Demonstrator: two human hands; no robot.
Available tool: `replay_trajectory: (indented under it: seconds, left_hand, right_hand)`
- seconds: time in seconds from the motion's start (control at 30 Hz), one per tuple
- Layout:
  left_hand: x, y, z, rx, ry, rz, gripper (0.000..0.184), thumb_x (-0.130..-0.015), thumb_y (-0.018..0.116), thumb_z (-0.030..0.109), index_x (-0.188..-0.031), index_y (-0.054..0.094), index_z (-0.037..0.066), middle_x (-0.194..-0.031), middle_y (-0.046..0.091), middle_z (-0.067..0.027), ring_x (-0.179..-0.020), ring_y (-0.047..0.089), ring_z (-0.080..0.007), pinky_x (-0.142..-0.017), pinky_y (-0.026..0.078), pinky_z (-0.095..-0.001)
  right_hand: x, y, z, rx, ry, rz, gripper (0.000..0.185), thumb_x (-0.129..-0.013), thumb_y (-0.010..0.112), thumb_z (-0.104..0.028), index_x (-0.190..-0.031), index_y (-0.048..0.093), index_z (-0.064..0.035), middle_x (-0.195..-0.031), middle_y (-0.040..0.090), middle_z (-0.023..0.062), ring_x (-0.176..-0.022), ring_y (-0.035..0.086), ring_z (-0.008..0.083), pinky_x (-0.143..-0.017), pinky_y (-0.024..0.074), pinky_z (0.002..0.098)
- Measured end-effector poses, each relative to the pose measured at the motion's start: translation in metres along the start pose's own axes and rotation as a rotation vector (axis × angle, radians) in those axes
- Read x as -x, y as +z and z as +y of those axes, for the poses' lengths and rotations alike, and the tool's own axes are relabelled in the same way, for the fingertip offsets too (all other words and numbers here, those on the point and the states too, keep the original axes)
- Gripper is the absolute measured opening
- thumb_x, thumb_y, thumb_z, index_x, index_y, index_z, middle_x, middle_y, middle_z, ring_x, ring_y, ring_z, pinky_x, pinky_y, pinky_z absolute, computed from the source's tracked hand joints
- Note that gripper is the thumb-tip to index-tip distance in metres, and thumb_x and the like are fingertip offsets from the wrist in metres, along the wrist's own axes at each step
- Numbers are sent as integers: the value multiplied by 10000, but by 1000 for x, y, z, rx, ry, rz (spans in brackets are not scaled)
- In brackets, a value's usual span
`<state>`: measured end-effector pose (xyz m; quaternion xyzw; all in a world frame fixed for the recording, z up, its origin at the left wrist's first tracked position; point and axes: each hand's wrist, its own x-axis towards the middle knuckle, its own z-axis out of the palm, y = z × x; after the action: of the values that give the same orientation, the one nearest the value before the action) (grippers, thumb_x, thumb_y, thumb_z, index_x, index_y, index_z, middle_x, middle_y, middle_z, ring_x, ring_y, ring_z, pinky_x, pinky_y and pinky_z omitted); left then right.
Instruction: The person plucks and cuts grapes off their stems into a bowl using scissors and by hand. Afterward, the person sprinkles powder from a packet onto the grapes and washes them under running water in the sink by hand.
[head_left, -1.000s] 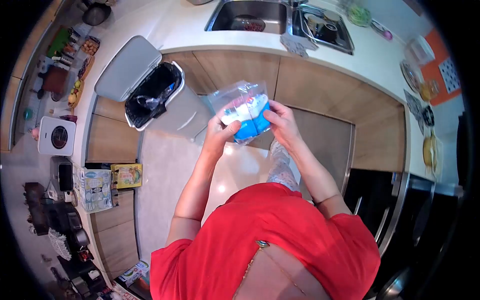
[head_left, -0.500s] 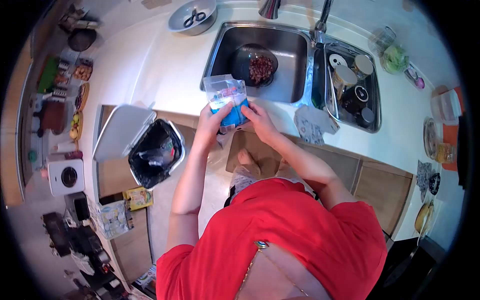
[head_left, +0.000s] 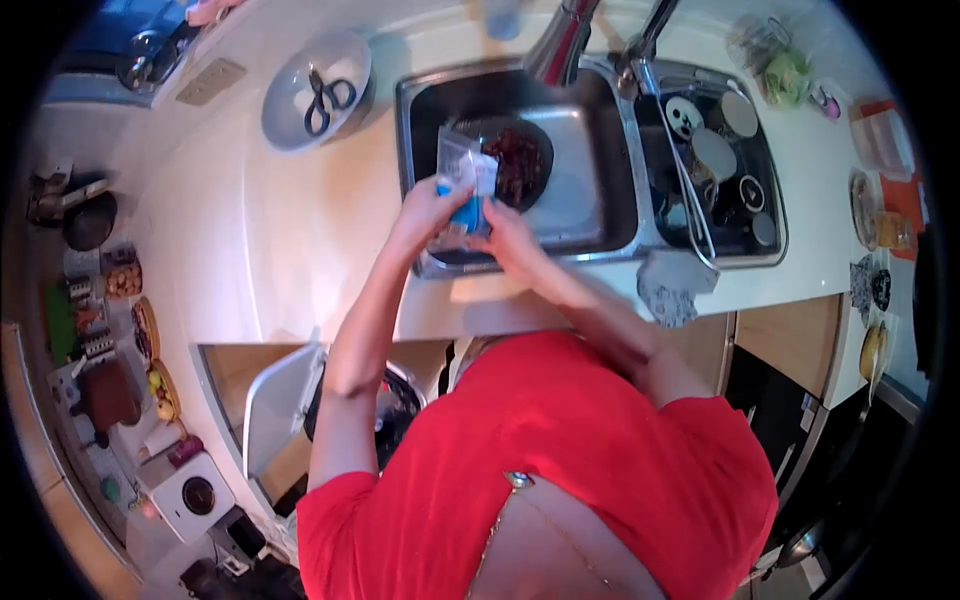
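A clear and blue plastic bag point(head_left: 466, 204) is held up over the front left of the sink basin point(head_left: 590, 215). My left hand point(head_left: 430, 212) grips its left side, fingers closed. On the other side my right hand point(head_left: 506, 236) pinches it near the lower edge. What the bag holds is too blurred to tell. Just beyond it, in the basin, sits a dark see-through bowl point(head_left: 541, 160) with small dark red pieces point(head_left: 517, 158) in it. The bag hides part of the bowl's left side.
A grey bowl with black-handled scissors point(head_left: 322, 106) stands left of the sink. The faucet point(head_left: 560, 45) hangs over the back. Cups and jars point(head_left: 713, 155) fill the right basin; a grey patterned cloth point(head_left: 672, 288) drapes the front edge. An open trash bin point(head_left: 285, 410) stands below.
My hands and the bag have moved forward from the counter's front edge to over the sink, close to the bowl. My body has come nearer the counter and now partly covers the bin.
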<state>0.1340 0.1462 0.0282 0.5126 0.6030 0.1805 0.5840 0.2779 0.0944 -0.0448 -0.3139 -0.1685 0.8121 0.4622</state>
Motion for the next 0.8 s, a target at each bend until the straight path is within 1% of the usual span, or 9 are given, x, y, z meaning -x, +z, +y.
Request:
replay_trajectory:
  seconds: [0.13,0.17,0.3,0.4,0.53,0.6,0.67,0.73,0.8]
  left_hand:
    - [3,-2,7,168,-56,14,378,-829,625,303,-1033,583,-11,-857,612,-56,-728,562,-100,-652,470,-247]
    - [0,-3,-1,2,-11,36,370,-836,614,300,-1028,587,-16,-855,615,-58,-760,558,-96,-658,469,-245]
    - [4,-1,18,101,47,84,390,-838,610,297,-1057,578,-25,-886,613,-61,-781,558,-103,-688,464,-245]
    - [-16,2,-3,74,-90,49,398,-838,612,300,-1055,576,-32,-892,610,-61,-780,557,-101,-691,458,-237]
    - [-8,10,-3,213,-82,105,427,-815,633,302,-1060,577,-44,-873,622,-83,-759,573,-120,-687,473,-258]
    - [-10,13,-13,180,-46,145,433,-810,642,289,-1081,564,-39,-918,623,-89,-802,578,-128,-720,472,-263]
    - [-5,17,-19,268,73,161,453,-795,662,260,-1120,545,-33,-969,619,-80,-845,578,-132,-753,468,-257]
    - [1,20,-26,381,58,162,503,-784,670,211,-1192,495,-24,-1054,594,-83,-955,550,-139,-831,440,-266]
    - [0,23,-52,644,244,123,579,-779,665,184,-1269,425,-9,-1163,538,-91,-1058,498,-151,-914,387,-282]
  right_hand:
    - [8,8,-2,-31,32,14,360,-942,422,-349,-1209,458,-110,-1063,575,29,-917,572,133,-706,484,312]
    - [8,10,-5,-25,63,42,360,-942,422,-348,-1210,457,-111,-1065,573,29,-927,566,133,-710,482,311]
    - [-8,2,-18,-12,80,-15,373,-937,427,-361,-1214,450,-111,-1097,552,30,-961,549,135,-738,473,305]
    - [-13,-9,-15,7,148,-8,365,-935,432,-364,-1199,456,-112,-1105,542,36,-952,544,133,-737,475,311]
    - [-7,-15,-18,71,219,18,368,-932,448,-346,-1212,437,-109,-1105,534,38,-937,540,128,-725,485,315]
    - [-9,-17,-23,186,120,-8,377,-943,426,-338,-1230,420,-95,-1107,543,43,-958,550,142,-777,484,330]
    - [-10,-16,-27,149,54,11,371,-911,500,-281,-1208,441,-65,-1057,559,58,-936,543,153,-755,481,331]
    - [-12,-14,-38,664,-329,-11,397,-872,560,-229,-1196,451,-28,-1036,570,93,-955,536,173,-805,455,343]
    - [-6,-7,-58,745,-281,-3,433,-812,610,-171,-1186,459,-13,-1055,566,143,-985,540,239,-852,422,355]
